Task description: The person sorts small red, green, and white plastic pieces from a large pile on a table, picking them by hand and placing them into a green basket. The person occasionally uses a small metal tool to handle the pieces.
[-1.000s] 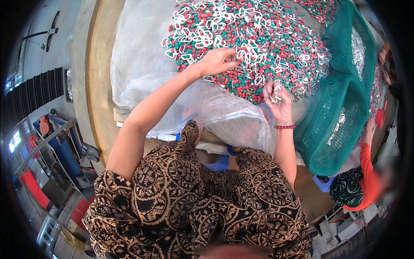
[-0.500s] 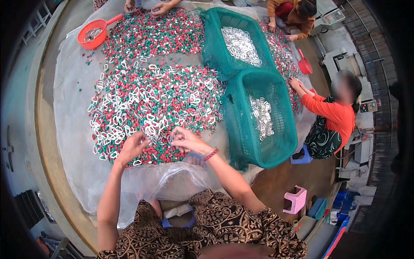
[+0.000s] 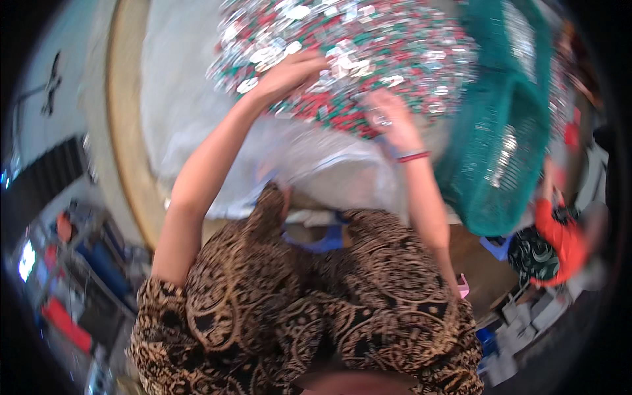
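Nearest the camera is the person's lap in a brown and black patterned garment point(image 3: 296, 316), with a blue plastic stool point(image 3: 316, 240) showing between the knees. Just beyond, a clear plastic sheet point(image 3: 191, 112) hangs over the rim of the round wooden table point(image 3: 128, 131).

Compared with half a second ago, the view has swung left and in closer, so the far baskets and tray have slipped out and the picture is smeared with motion. Both hands have stayed in the heap's near edge, which suggests the sorting goes on unbroken.

The left hand point(image 3: 286, 72) lies palm down, fingers curled into the pile; whether it has pinched anything, I cannot tell. The right hand point(image 3: 388, 118), with a red band at the wrist, rests loosely bent on the pile, its hold equally unclear.

The heap of small red, green and silver metal pieces point(image 3: 368, 52) spreads across the sheet, glinting and tangled. Beside it on the right stands a teal mesh plastic basket point(image 3: 500, 151), and beyond that a person in an orange top point(image 3: 559, 240).
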`<state>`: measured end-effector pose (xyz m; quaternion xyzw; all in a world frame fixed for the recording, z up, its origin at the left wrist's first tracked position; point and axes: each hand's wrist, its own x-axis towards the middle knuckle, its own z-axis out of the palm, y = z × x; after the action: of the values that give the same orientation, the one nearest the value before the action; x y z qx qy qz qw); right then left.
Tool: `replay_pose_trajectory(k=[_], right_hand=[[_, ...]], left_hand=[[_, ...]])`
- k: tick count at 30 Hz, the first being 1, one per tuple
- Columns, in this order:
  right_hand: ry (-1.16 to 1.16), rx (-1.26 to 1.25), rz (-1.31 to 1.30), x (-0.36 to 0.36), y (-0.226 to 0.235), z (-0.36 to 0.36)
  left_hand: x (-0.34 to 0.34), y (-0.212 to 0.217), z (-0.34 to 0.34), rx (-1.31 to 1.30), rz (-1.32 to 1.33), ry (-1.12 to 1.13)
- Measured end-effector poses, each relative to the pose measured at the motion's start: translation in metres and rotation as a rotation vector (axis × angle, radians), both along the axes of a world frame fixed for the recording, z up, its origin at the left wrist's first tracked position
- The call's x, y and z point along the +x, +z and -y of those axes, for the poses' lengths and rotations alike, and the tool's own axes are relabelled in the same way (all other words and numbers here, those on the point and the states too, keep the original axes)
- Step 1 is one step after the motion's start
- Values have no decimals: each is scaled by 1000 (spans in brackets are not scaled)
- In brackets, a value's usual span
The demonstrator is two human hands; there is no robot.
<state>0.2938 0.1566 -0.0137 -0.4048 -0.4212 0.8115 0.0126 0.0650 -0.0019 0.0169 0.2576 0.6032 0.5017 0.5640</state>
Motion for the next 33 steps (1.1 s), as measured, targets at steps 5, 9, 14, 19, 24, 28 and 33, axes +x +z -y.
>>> replay_pose_trajectory(k=[5,9,14,19,24,28,33], right_hand=[[-8,-557,-558,6,20,-9],[-39,-655,-763,10,30,-12],[-22,-628,-745,11,35,-23],[203,-261,-537,-2,40,-22],[247,-367,-591,-3,48,-15],[166,-291,-340,-6,42,-9],[178,-164,-259,-12,34,-1]], left_hand=[[33,-36,-14,-102,-1048,-476],[30,-42,-19,-77,-1118,-412],[-10,-24,-10,-21,-786,-275],[-28,-17,3,-158,-788,-241],[-27,-28,3,-37,-917,-205],[-23,-27,-1,-156,-1090,-316],[-22,-5,-7,-154,-1101,-374]])
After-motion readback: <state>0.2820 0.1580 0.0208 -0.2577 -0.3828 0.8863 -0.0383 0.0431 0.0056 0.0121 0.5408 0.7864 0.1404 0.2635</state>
